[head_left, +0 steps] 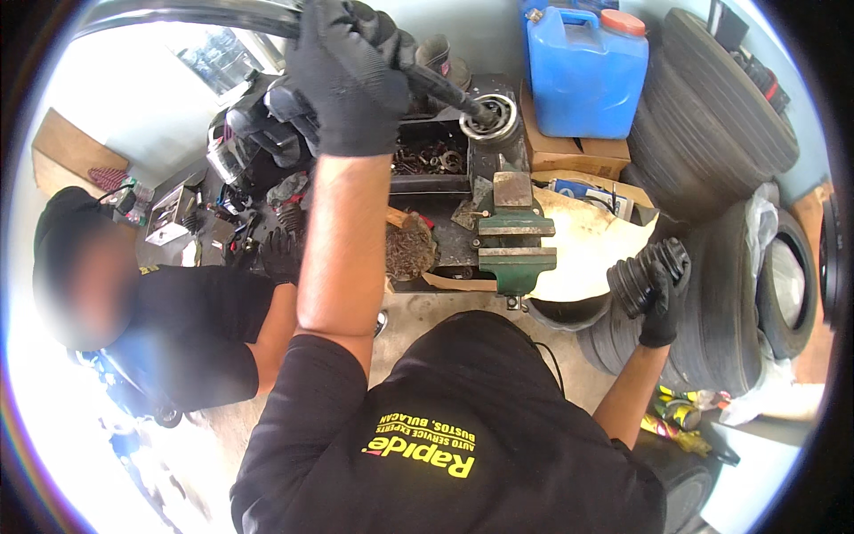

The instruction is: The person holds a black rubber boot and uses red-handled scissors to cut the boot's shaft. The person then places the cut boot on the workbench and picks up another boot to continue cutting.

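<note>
My left hand, in a black glove, is raised and closed around a dark metal drive shaft. At the shaft's right end is a round joint with a shiny metal ring, located above and behind the green bench vise. Off to the right, my gloved right hand grips a black ribbed rubber boot, held apart from the shaft. A metal block forms the back of the vise, and nothing shows between its jaws.
A co-worker's gloved hand is at the cluttered bench on the left. Behind the vise sit a tray of metal parts and a blue jerrycan on a cardboard box. Stacked tires and yellowish paper lie right.
</note>
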`<state>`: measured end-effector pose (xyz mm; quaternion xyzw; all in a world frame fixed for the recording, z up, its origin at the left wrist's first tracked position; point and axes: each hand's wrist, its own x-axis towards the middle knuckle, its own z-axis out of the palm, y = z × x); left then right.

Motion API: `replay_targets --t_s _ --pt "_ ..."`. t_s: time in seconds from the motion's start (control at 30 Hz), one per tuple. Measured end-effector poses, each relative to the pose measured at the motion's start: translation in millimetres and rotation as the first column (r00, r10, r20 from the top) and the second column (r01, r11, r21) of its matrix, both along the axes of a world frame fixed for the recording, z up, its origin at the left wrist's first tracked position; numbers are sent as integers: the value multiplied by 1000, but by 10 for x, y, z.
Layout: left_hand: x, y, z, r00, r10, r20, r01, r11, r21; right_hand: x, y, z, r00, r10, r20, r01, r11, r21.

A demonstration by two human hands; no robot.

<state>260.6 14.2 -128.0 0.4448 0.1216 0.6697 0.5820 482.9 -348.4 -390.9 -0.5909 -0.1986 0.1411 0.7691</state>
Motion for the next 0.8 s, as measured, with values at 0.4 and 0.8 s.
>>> replay_targets --t_s 0.4,0.8 --pt "122 1526 -1481 963 -8 270 145 861 -488 446 -598 -683 988 -56 -142 39 993 -115" --pt "-89 2224 -2604 927 243 285 13 739 -674 934 -420 -1030 969 173 -176 -189 979 -79"
